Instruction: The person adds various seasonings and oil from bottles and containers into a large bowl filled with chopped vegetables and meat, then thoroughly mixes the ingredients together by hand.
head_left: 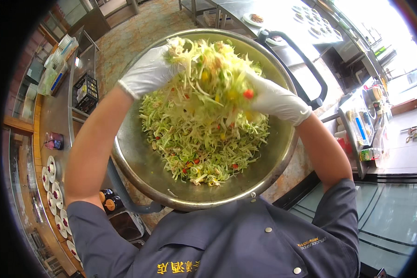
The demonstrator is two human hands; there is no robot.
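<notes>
A wide metal bowl stands in front of me, holding a heap of shredded pale-green vegetable flecked with red and yellow pieces. My left hand, in a white glove, is raised over the far left of the bowl. From the right comes my right hand, gloved the same way. Between them they lift a big clump of the shredded vegetable above the rest. The fingers of both hands are mostly buried in the clump, and some strands blur as they fall.
Black curved handles flank the bowl at the far right and near left. A steel table with small plates is beyond. Along the left counter sit several plates and a black crate. A tray of containers stands at right.
</notes>
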